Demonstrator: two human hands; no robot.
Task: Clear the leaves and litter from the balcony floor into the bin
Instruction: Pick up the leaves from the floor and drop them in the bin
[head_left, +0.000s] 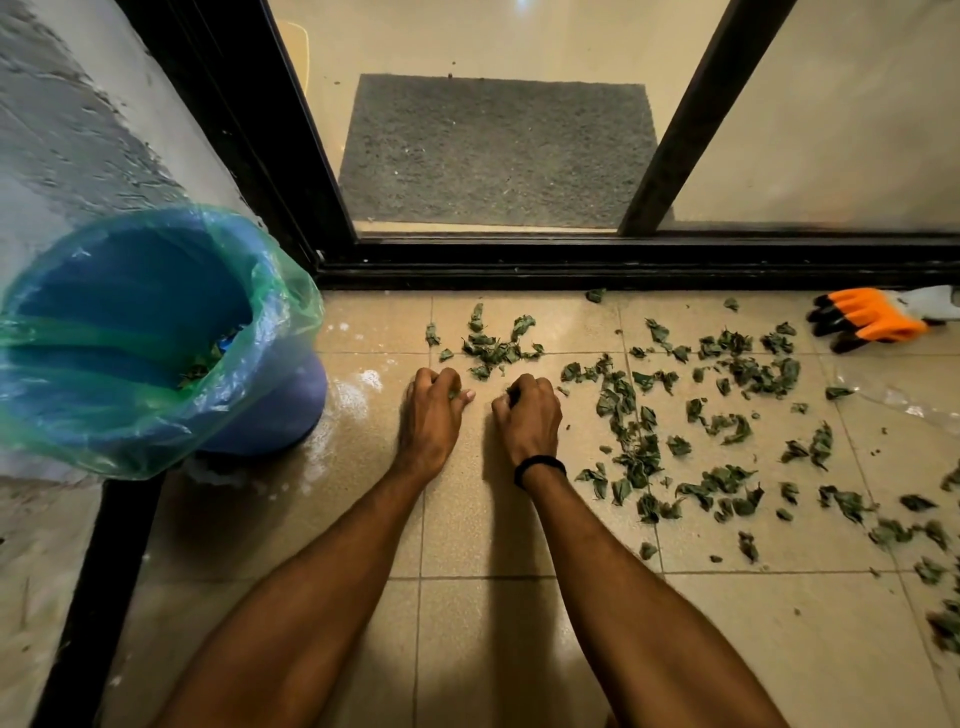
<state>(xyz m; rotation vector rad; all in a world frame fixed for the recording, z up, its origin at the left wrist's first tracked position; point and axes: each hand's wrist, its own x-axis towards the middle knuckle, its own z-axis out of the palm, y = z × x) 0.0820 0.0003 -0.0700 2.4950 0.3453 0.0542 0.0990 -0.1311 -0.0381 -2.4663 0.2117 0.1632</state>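
Low over the tan floor tiles (493, 613). Left hand (432, 410) knuckles-up on the tile, fingers curled round a few scraps of crumpled green leaves (636, 452). Right hand (530, 415) just beside it, likewise bunched on a small pinch of leaf, black wristband (539, 467) at the wrist.

Blue bin (291, 400) with green liner to the left, near the left hand, hard against the rough wall (78, 130); some leaves already inside. Bare tile between bin and hands, and back along both forearms.

Small leaf cluster just ahead of the knuckles, short of the black door track (623, 260). Main scatter to the right, thick out to the frame edge. Orange-and-black glove (872, 319) far right, close against the track, clear plastic scrap (904, 402) near it. Black post (104, 571) closing the lower left. Grey doormat (493, 150) beyond the track.
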